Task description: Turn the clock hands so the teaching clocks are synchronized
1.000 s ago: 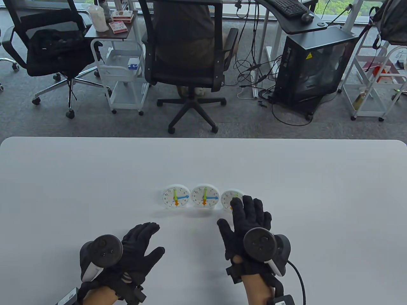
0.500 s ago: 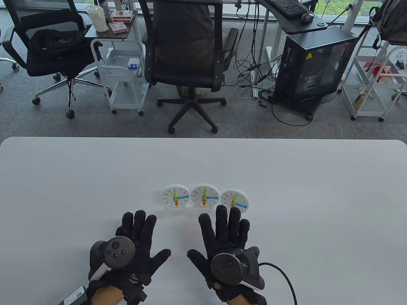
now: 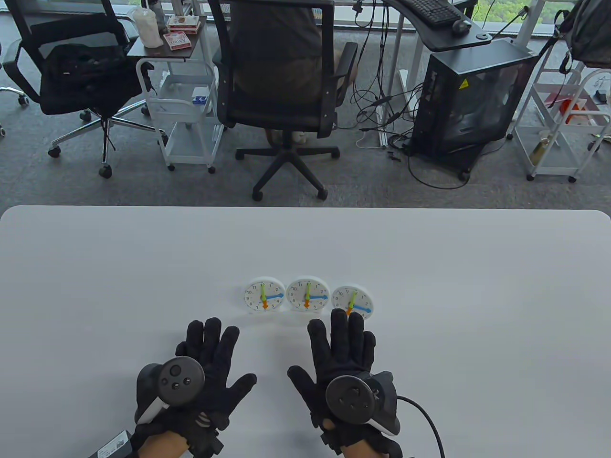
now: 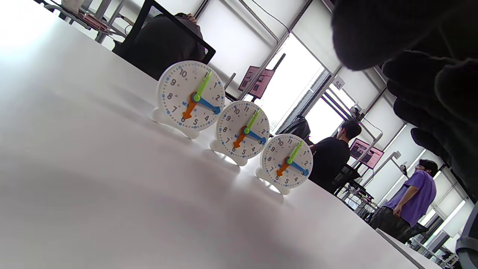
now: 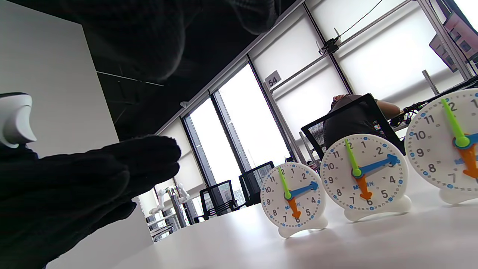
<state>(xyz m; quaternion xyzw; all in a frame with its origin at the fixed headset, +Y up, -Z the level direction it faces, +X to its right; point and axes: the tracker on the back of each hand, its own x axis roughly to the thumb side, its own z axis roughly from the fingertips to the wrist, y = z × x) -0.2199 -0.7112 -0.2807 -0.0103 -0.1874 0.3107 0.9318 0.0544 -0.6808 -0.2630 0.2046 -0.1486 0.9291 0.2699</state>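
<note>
Three small white teaching clocks stand in a row on the white table: the left clock [image 3: 264, 296], the middle clock [image 3: 308, 294] and the right clock [image 3: 352, 300]. Each has a green, a blue and an orange hand. They also show in the left wrist view [image 4: 191, 96] and the right wrist view [image 5: 293, 197]. The right clock's blue hand points a little lower than on the other two. My left hand [image 3: 210, 343] lies flat with spread fingers in front of the left clock, touching nothing. My right hand [image 3: 341, 334] lies flat, its fingertips just before the right clock's base.
The table's far edge [image 3: 305, 208] lies well behind the clocks. Beyond it stand office chairs [image 3: 281, 71], a white cart [image 3: 184, 109] and a black computer case [image 3: 470, 95]. A cable [image 3: 429, 424] trails from my right wrist.
My right hand let go of the right clock's face and drew back toward me, then flattened. My left hand slid forward and spread flat. The right clock's hands are now uncovered.
</note>
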